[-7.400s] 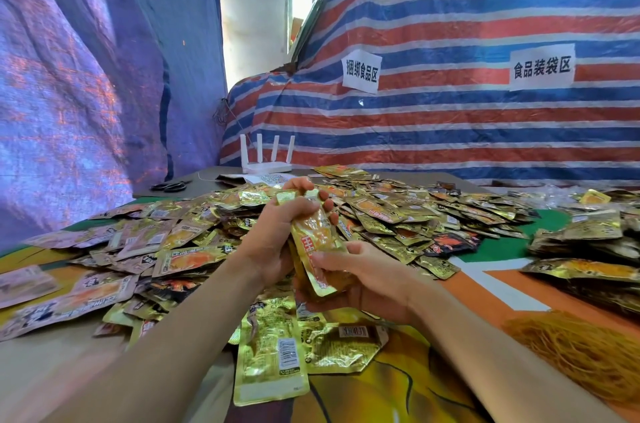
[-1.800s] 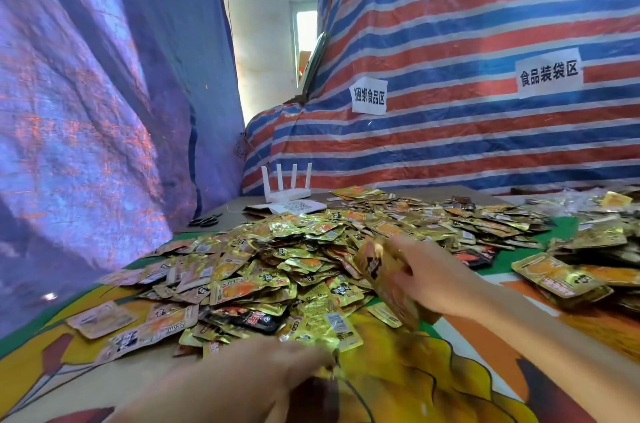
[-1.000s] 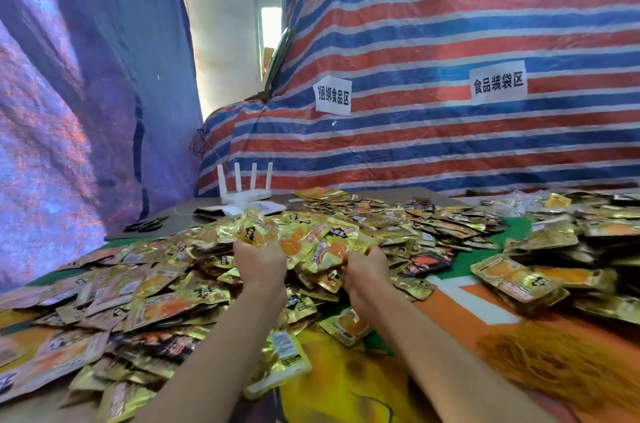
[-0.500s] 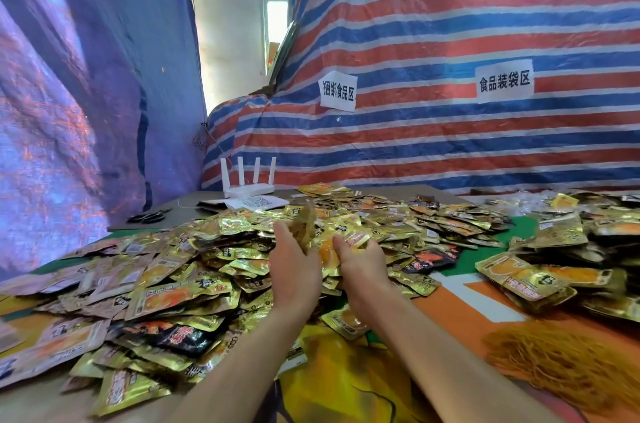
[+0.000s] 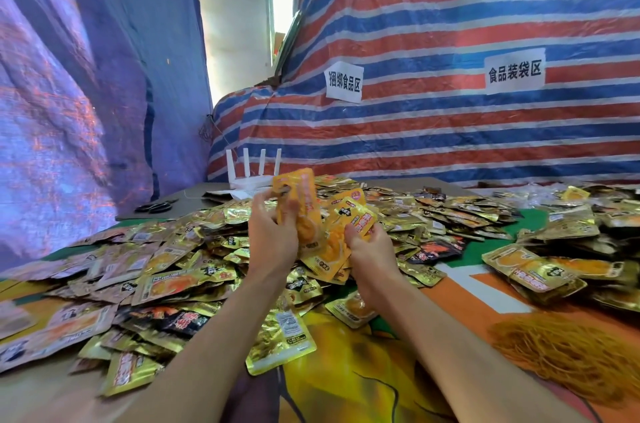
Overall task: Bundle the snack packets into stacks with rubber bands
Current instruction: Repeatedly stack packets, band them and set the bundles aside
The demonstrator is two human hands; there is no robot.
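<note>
A wide heap of gold snack packets (image 5: 166, 270) covers the table's left and middle. My left hand (image 5: 272, 235) grips an upright orange-gold packet (image 5: 298, 194) above the heap. My right hand (image 5: 372, 251) holds a few more packets (image 5: 349, 225) fanned out beside it, touching the left one. A mound of tan rubber bands (image 5: 568, 353) lies at the front right, away from both hands.
Bundled packets (image 5: 540, 270) sit at the right. A white router (image 5: 251, 176) and black scissors (image 5: 156, 206) stand at the back left. Striped tarpaulin (image 5: 450, 131) with two paper signs walls off the back; a blue sheet (image 5: 69, 110) hangs on the left.
Both hands have risen out of the heap with packets. The left now holds one packet upright and the right holds a few against it.
</note>
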